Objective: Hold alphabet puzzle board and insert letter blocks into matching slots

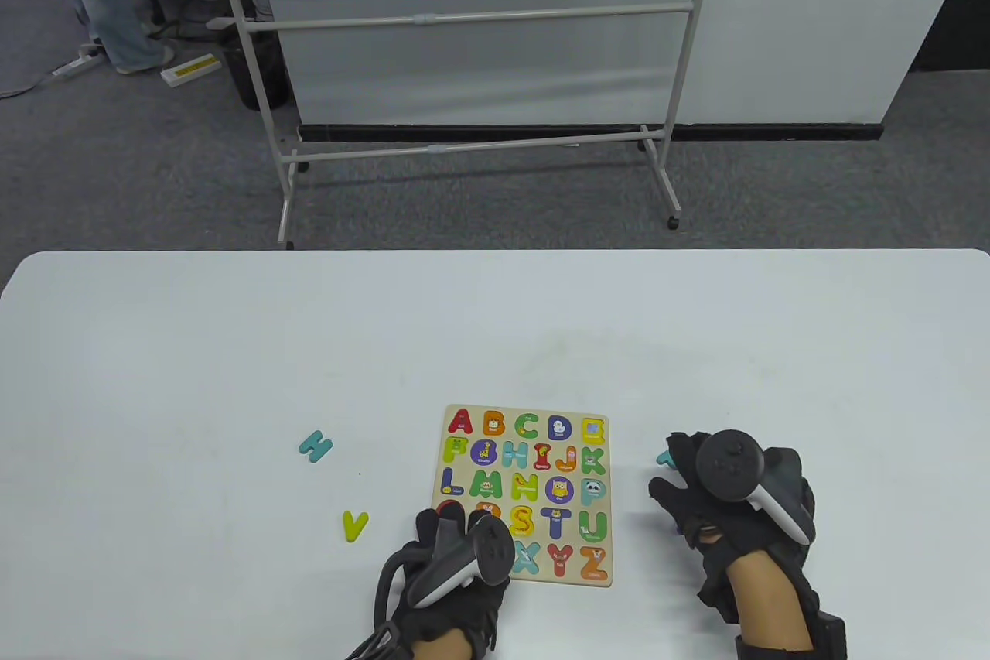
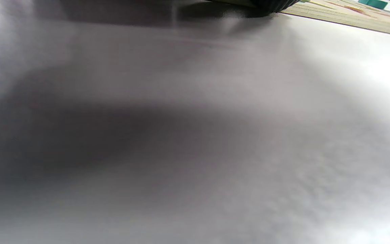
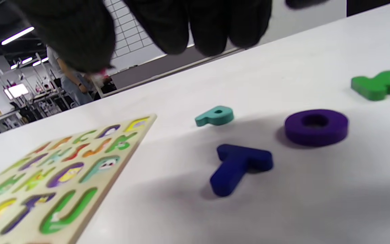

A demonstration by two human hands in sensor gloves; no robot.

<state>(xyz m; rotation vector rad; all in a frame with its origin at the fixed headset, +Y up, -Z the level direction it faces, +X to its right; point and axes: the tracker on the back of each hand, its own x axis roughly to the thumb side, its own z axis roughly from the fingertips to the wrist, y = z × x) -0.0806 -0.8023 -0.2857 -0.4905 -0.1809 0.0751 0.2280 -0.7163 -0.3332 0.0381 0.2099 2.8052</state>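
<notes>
The alphabet puzzle board (image 1: 526,494) lies flat on the white table, with coloured letters in rows. My left hand (image 1: 448,548) rests its fingers on the board's near-left corner and holds it down; the left wrist view shows only a dark fingertip (image 2: 269,4) at the board's edge (image 2: 350,20). My right hand (image 1: 723,490) hovers just right of the board with nothing in its fingers (image 3: 181,27). Under it lie a teal P (image 3: 215,116), a blue T (image 3: 239,166), a purple O (image 3: 316,127) and a green K (image 3: 379,86). The board's right side (image 3: 63,176) shows there too.
A teal H block (image 1: 315,446) and a yellow V block (image 1: 355,525) lie loose on the table left of the board. A whiteboard on a wheeled stand (image 1: 472,18) stands on the floor beyond the table's far edge.
</notes>
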